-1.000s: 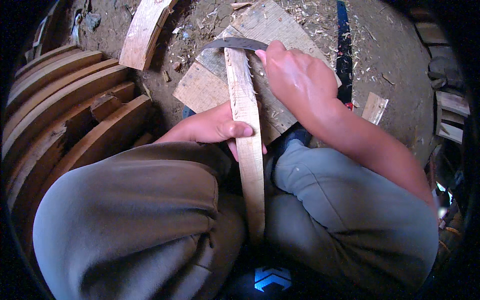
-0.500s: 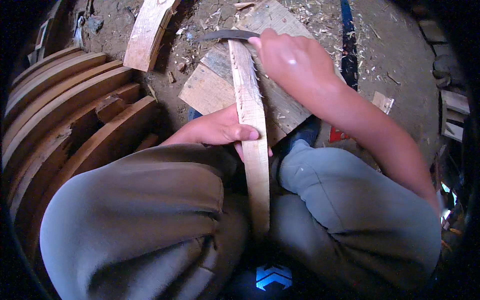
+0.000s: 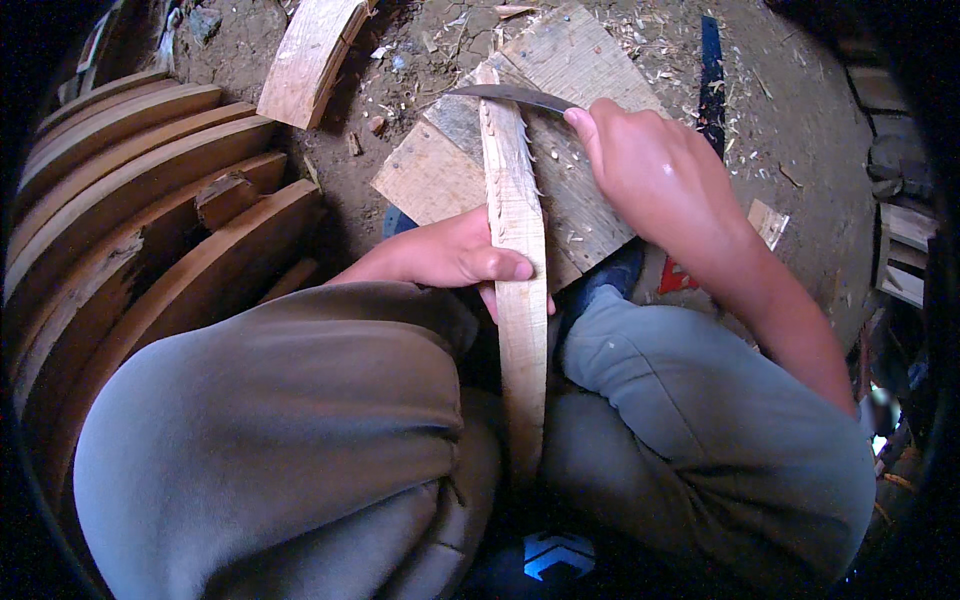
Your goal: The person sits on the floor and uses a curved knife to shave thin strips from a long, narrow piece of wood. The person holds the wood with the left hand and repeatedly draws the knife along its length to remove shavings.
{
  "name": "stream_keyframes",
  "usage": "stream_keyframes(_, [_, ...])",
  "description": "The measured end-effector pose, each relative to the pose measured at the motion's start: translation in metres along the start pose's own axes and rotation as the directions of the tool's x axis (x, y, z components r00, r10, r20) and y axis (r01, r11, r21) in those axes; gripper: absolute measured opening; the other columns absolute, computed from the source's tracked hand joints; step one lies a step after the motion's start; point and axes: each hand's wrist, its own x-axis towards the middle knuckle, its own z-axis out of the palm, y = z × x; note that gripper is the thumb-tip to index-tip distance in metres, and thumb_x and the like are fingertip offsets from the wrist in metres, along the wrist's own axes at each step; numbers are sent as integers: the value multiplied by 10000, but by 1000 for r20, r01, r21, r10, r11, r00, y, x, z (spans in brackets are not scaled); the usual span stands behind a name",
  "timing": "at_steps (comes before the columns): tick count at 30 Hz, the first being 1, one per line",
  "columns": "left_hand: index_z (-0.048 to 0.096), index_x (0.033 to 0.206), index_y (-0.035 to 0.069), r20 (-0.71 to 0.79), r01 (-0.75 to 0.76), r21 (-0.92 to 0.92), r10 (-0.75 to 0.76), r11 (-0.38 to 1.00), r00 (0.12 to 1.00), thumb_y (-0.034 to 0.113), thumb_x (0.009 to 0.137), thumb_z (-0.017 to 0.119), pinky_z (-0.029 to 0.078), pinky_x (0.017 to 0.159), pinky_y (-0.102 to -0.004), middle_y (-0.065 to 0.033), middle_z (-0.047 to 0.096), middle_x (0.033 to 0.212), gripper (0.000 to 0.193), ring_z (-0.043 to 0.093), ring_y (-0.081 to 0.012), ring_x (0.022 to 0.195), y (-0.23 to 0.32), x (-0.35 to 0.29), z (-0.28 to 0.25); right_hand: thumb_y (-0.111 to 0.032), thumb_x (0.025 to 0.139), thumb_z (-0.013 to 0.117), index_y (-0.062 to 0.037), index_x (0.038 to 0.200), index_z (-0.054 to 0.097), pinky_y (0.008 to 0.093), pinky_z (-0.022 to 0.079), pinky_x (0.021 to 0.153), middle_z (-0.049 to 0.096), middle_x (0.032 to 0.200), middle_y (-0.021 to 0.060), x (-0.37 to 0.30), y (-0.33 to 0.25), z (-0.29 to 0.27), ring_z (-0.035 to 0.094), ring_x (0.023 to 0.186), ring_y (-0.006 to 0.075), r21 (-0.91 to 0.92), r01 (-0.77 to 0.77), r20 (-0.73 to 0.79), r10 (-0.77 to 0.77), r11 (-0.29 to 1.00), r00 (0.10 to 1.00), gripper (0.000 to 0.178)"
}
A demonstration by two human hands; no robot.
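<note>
Pointing forward: wooden strip, lengthwise between legs!
Left hand: fingers pinching it.
Right hand: fingers clenching curved knife.

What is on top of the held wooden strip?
The thumb of the left hand lies on the wooden strip, the curved knife in the right hand crosses near its far end, and slivers line its edges. Wood beneath thumb and knife is covered.

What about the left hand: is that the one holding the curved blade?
No, the right hand holds the curved blade, while the left hand grips the wooden strip.
</note>
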Motion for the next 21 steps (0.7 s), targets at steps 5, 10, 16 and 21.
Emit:
stream_keyframes(5, [521,1134,-13,8,-15,16,15,1000,1000,376,836,683,592,623,-343,-167,695,990,516,703,-263,875,1,1,-1,-342,990,470,-45,793,623,400,557,506,661,633,156,-1,-12,8,695,599,298,-94,-62,-21,61,994,998,388])
stream_keyframes(10, [515,1128,-10,5,-5,20,5,1000,1000,419,819,704,595,605,-344,-168,694,986,562,704,-264,865,1,2,-2,-356,992,466,-52,812,609,397,547,467,658,615,149,1,-17,18,696,582,288,-114,-121,-56,116,986,992,381])
stream_keyframes(16, [501,1137,-6,0,-49,7,49,999,999,456,809,712,596,601,-356,-179,694,970,604,704,-276,862,2,2,-1,-366,994,455,-54,840,607,411,549,462,666,639,158,4,-19,20,701,601,297,-80,-142,-52,138,987,989,380])
stream_keyframes(21, [465,1157,-14,-35,-18,11,18,1000,999,440,818,708,598,593,-368,-194,689,973,616,702,-295,870,4,-2,-2,-373,993,454,-61,843,609,414,552,463,673,658,163,9,-22,23,706,619,298,-59,-151,-69,147,987,987,379])
